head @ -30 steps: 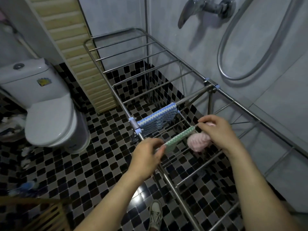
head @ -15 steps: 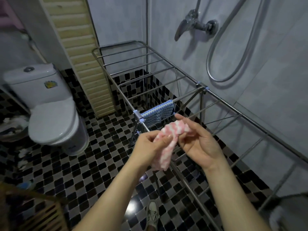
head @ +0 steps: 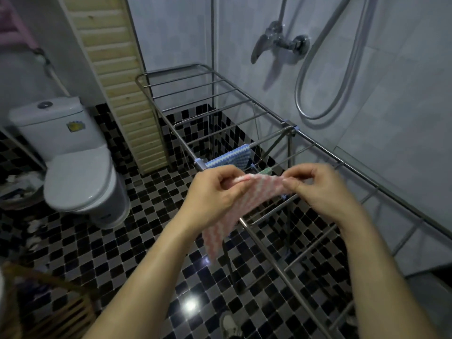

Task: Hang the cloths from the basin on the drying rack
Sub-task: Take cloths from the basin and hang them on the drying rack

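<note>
A pink-and-white striped cloth (head: 247, 204) is stretched between my two hands above the near rail of the metal drying rack (head: 244, 101). My left hand (head: 215, 194) pinches its left top corner and my right hand (head: 318, 189) pinches the right top corner; the rest of the cloth droops down to the left. A blue-and-white cloth (head: 232, 159) hangs over a rack bar just behind my hands. A small bit of a green cloth (head: 266, 171) shows on the bar behind the pink one. The basin is not in view.
A white toilet (head: 73, 162) stands at the left on the black-and-white tiled floor. A slatted wooden panel (head: 117, 77) leans behind the rack's far left end. A shower tap (head: 276, 44) and hose (head: 325, 69) hang on the right wall. A wooden stool (head: 49, 307) sits at bottom left.
The green cloth that both hands were spreading now lies on a bar. The bunched pink cloth has been opened out and is held by its two top corners.
</note>
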Demonstrator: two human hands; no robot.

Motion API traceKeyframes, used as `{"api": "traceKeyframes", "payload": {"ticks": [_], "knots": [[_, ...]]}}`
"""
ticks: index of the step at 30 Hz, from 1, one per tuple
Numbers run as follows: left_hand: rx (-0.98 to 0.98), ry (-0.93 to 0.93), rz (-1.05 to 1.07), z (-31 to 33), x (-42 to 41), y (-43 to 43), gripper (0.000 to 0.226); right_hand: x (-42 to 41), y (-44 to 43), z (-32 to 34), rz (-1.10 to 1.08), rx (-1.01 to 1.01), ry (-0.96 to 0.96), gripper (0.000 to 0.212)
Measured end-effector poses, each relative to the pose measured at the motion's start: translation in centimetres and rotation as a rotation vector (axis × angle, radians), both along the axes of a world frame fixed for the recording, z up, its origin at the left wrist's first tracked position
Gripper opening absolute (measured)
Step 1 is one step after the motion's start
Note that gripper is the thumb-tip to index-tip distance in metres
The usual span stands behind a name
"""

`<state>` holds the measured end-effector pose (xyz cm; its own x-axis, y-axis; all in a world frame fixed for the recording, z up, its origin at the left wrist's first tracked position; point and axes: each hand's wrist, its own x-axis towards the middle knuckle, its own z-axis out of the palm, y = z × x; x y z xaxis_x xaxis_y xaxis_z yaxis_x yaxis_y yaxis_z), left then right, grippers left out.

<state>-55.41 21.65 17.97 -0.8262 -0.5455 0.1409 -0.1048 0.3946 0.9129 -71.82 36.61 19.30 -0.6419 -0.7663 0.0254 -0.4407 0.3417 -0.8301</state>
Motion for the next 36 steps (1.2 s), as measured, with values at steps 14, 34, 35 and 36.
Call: {"api": "traceKeyframes", "payload": {"ticks": [14, 34, 35, 36], "knots": [[0.277, -0.27, -0.358, -5.6, -6.7, 4.4, 0.017, -10.0, 4.0, -4.5, -0.116, -0.018, -0.247, 0.002], [-0.409, -0.523, 0.083, -13.7, -8.1, 1.3, 0.014, -12.2, -1.1, -14.2, -0.396, 0.257, 0.053, 0.025], [-0.409, -0.548, 0.025, -13.7, -7.9, 1.7, 0.014, -12.2, -0.5, -14.5, -0.404, 0.268, 0.008, 0.022], [-0.4, -0.559, -0.015, -13.7, -7.8, 1.9, 0.015, -12.2, 0.1, -14.7, -0.392, 0.269, -0.071, 0.022]]}}
